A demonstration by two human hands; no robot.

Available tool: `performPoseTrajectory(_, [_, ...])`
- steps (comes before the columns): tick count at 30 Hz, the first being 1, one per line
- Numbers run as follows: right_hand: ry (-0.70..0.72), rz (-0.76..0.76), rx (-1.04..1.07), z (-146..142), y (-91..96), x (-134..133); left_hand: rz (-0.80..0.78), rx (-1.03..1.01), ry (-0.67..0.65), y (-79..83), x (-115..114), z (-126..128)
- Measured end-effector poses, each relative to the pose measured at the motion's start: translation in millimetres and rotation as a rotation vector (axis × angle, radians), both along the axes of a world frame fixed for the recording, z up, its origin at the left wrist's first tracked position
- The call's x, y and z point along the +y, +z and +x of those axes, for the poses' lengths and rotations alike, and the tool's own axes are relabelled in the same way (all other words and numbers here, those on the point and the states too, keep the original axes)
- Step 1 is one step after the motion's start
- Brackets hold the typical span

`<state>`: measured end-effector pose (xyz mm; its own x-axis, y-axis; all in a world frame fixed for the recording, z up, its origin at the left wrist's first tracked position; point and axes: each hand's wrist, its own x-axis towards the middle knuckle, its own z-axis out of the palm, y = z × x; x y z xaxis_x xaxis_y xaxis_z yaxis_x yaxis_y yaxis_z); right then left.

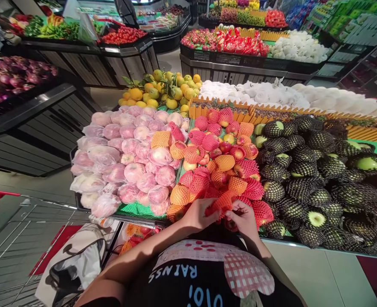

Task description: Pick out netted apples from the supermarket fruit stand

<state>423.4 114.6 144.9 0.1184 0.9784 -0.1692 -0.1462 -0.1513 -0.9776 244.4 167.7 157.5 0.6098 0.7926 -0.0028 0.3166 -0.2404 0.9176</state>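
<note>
My left hand (pixel 198 215) and my right hand (pixel 244 218) are both closed on an orange foam net sleeve (pixel 221 203) at the near edge of a fruit display. A red fruit (pixel 230 224) shows just under my right hand's fingers. Right behind my hands lies a heap of apples in red and orange net sleeves (pixel 222 164). To its left are pale pink fruits wrapped in clear film (pixel 127 157). On the right, green fruits sit in black net sleeves (pixel 316 170).
A wire shopping cart (pixel 22 238) with a white bag (pixel 76 264) stands at my lower left. Yellow-green citrus (pixel 163 87) and white-wrapped fruit (pixel 271 96) lie further back. More produce stands fill the background, with a floor aisle on the left.
</note>
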Motion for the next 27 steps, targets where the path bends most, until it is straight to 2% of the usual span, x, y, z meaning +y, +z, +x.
performPoseTrajectory(2, [-0.020,0.038,-0.103,3.3,2.3,-1.3,0.028,0.031,0.079,-2.5,0.5,-1.6])
performPoseTrajectory(5, [-0.091,0.144,-0.274,7.4,5.6,-2.8,0.113,0.067,0.285,-7.4,0.8,-3.1])
performPoseTrajectory(7, [-0.159,0.209,-0.354,10.0,6.2,-3.3,0.174,0.051,0.376,-9.1,0.4,-3.3])
performPoseTrajectory(9, [-0.255,0.260,-0.424,12.7,5.1,-4.5,0.243,0.041,0.389,-9.3,-0.5,-3.8])
performPoseTrajectory(11, [-0.313,0.387,-0.554,15.3,2.6,-6.9,0.327,0.027,0.350,-9.1,-1.7,-5.2])
performPoseTrajectory(12, [-0.270,0.492,-0.642,16.0,1.2,-8.4,0.377,0.012,0.326,-9.1,-2.6,-6.2])
performPoseTrajectory(14, [-0.072,0.686,-0.796,15.2,-1.8,-11.2,0.487,-0.031,0.273,-9.4,-4.7,-8.0])
performPoseTrajectory(15, [0.026,0.722,-0.827,13.1,-3.3,-12.0,0.547,-0.049,0.244,-9.5,-6.1,-8.5])
performPoseTrajectory(16, [0.084,0.693,-0.811,9.7,-4.6,-12.2,0.610,-0.060,0.211,-9.6,-7.5,-8.5])
performPoseTrajectory(18, [0.089,0.466,-0.611,0.4,-7.0,-10.9,0.734,-0.053,0.125,-9.2,-10.5,-6.8])
performPoseTrajectory(20, [0.073,0.168,-0.246,-9.1,-8.6,-7.7,0.825,-0.030,0.019,-8.6,-13.0,-3.0])
performPoseTrajectory(22, [0.028,-0.054,0.101,-14.7,-8.7,-4.2,0.857,-0.001,-0.069,-8.5,-14.4,1.6])
performPoseTrajectory(24, [-0.061,-0.144,0.284,-15.0,-6.7,-1.6,0.861,0.030,-0.117,-9.5,-14.7,5.6])
performPoseTrajectory(27, [-0.126,-0.154,0.311,-9.5,0.2,-1.2,0.848,0.092,-0.153,-13.0,-14.3,8.8])
